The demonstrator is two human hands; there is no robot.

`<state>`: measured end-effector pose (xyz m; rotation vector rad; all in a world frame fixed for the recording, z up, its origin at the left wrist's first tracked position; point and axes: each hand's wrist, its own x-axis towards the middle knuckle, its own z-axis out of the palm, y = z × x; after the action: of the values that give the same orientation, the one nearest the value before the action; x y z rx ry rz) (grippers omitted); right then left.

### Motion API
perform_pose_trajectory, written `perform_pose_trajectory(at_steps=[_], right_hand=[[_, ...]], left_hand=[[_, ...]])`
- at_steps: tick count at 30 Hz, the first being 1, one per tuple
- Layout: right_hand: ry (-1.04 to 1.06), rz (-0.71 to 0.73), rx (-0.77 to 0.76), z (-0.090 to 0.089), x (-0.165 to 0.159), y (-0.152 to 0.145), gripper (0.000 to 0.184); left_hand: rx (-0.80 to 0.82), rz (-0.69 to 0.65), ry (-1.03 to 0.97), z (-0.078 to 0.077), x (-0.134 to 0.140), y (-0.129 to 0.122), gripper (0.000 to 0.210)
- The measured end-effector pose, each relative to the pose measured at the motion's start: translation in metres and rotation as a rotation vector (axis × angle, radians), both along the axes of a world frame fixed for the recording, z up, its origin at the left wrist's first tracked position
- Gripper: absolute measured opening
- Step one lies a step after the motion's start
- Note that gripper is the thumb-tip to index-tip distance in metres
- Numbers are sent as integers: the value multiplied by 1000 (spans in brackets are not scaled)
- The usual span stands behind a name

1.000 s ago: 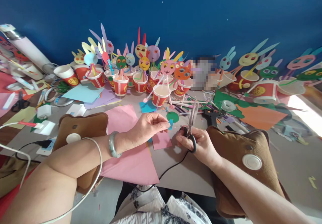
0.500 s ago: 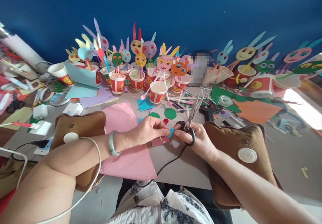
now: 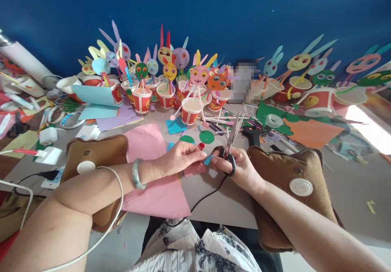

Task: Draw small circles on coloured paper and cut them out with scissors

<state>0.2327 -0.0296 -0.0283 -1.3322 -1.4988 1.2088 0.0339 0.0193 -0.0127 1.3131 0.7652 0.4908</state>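
My right hand (image 3: 241,169) is closed round the black handles of a pair of scissors (image 3: 233,135), whose blades point up and stand slightly apart. A small light-blue paper piece (image 3: 209,160) shows at the tips of its thumb and finger. Just to the left, my left hand (image 3: 183,157) has its thumb and finger pressed together beside the blue piece; what they hold, if anything, I cannot make out. Beneath the fingers lies a pink paper scrap (image 3: 194,171). Green paper circles (image 3: 207,137) and a small red roll (image 3: 201,146) lie just beyond.
Paper cups (image 3: 192,112) with paper rabbit figures line the back. Brown plush warmers (image 3: 297,211) flank my arms, and pink paper (image 3: 152,194) lies under my left arm. A white cable (image 3: 119,186) crosses that forearm; a black glue gun (image 3: 252,135) lies beyond the scissors.
My left fingertips have shifted slightly up, and more of the blue piece shows beside my right thumb. The right hand and scissors have barely moved.
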Motion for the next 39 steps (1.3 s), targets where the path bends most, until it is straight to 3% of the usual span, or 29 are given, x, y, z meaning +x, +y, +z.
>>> perform_pose_trajectory(at_steps=[6, 9, 20, 30, 39], right_hand=[[-8, 5, 14, 1, 0, 1, 27], [-20, -8, 22, 1, -1, 0, 28], [18, -124, 41, -6, 3, 0, 23], [-24, 92, -25, -4, -3, 1, 33], [-49, -15, 62, -2, -1, -1, 25]], left_hand=[[-88, -42, 42, -9, 1, -3, 35], [-37, -19, 32, -11, 2, -3, 31], [15, 86, 0, -1, -2, 2, 20], [101, 150, -85, 5, -6, 4, 15], [168, 126, 8, -4, -4, 4, 14]])
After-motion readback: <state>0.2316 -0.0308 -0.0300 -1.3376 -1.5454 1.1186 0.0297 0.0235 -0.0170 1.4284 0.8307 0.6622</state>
